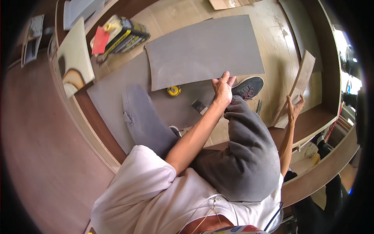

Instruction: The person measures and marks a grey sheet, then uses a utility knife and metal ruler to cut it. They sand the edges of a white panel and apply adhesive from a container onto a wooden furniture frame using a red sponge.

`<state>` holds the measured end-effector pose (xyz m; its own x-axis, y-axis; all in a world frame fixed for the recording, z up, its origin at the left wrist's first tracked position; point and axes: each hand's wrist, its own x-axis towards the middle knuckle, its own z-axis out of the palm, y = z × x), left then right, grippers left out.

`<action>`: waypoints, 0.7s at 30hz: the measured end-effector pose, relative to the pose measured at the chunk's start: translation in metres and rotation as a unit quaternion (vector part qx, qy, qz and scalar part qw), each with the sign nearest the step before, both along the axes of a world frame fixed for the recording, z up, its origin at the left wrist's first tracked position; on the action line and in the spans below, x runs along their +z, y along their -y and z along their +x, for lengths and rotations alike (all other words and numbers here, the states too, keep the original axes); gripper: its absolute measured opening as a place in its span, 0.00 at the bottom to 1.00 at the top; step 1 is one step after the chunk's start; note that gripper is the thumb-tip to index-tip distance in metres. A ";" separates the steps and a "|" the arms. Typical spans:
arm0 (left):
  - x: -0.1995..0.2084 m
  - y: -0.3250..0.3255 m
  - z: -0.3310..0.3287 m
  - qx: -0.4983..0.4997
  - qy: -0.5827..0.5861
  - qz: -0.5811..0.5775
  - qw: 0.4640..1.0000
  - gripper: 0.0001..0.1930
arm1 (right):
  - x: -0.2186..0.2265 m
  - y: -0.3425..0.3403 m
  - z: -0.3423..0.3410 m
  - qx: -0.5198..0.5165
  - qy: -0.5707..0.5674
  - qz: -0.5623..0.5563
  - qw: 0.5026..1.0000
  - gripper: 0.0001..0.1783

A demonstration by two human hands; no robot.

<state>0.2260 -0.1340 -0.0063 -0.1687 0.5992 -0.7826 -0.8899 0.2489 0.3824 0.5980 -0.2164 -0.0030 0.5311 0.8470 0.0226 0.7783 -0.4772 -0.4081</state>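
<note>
My left hand [223, 89] pinches the near edge of a thin grey sheet [206, 50], its thumb and fingers at the sheet's lower right side. The sheet is roughly rectangular and slightly bowed. My right hand [295, 108] is closed around a flat wooden strip [302, 76], which slants up and away on the right. Beneath the near left of the sheet, a yellow tape measure [174, 91] lies on a larger grey sheet [111, 99]. A small dark tool [199, 106], its kind unclear, lies just left of my shoe.
A yellow and black can [130, 37] with a red flat piece [100, 40] stands far left, beside a pale board [76, 58] with a scorched-looking mark. Wooden cabinet sides [331, 66] border the work area. Another grey panel [302, 31] leans at the far right.
</note>
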 end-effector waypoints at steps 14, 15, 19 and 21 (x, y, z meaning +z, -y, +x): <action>-0.009 0.070 -0.149 -0.466 -0.641 0.086 0.604 0.26 | 0.110 -0.043 -0.131 0.064 -0.124 0.147 0.979 0.46; -0.008 0.076 -0.161 -0.495 -0.691 0.060 0.523 0.27 | 0.116 -0.044 -0.138 0.074 -0.127 0.153 0.977 0.46; -0.010 0.074 -0.192 -0.536 -0.747 0.025 0.392 0.31 | 0.130 -0.037 -0.163 0.087 -0.149 0.142 0.975 0.46; -0.025 0.075 -0.214 -0.560 -0.754 0.066 0.337 0.29 | 0.133 -0.026 -0.167 0.096 -0.152 0.149 0.972 0.46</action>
